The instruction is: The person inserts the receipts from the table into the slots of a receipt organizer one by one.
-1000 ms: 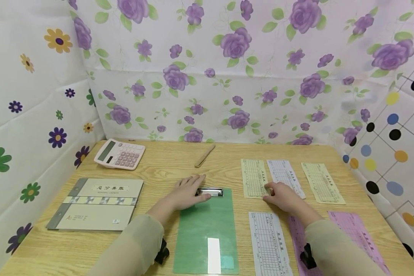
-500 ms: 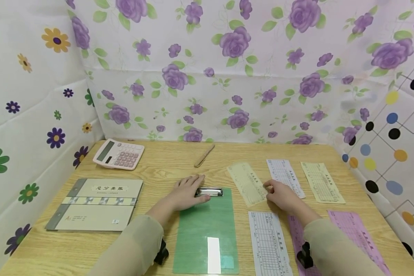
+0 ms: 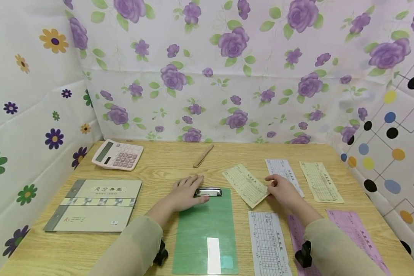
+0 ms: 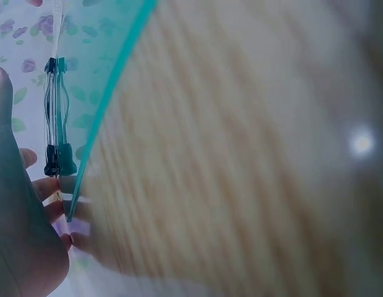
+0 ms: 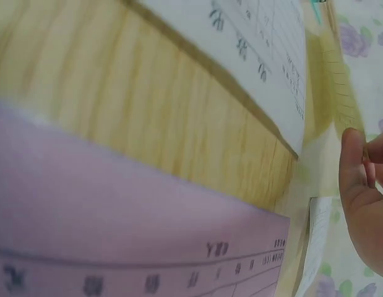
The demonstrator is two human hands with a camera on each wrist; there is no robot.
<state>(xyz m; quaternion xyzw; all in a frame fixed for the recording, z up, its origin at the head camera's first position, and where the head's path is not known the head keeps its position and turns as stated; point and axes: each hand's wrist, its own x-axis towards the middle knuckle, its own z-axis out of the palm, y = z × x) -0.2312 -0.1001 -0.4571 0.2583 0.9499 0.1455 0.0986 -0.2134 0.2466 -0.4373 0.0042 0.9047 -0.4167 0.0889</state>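
One yellow slip (image 3: 245, 184), likely light and limp, best held by an edge, slants right of the clipboard (image 3: 203, 234); right hand (image 3: 283, 191) pinches its corner; left hand (image 3: 185, 194) lies outstretched by the clip (image 3: 210, 192).

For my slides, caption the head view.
Right hand pinches a yellow printed form; left hand covers one corner of a green clipboard.

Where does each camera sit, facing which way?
Head: on the head, facing forward and down at the desk; left grip, right grip and sleeves show.
Left wrist: worn there, facing the clip; left grip shows.
Right wrist: worn there, facing across a pink slip; right grip shows.
Shared by head and right wrist: held yellow slip.
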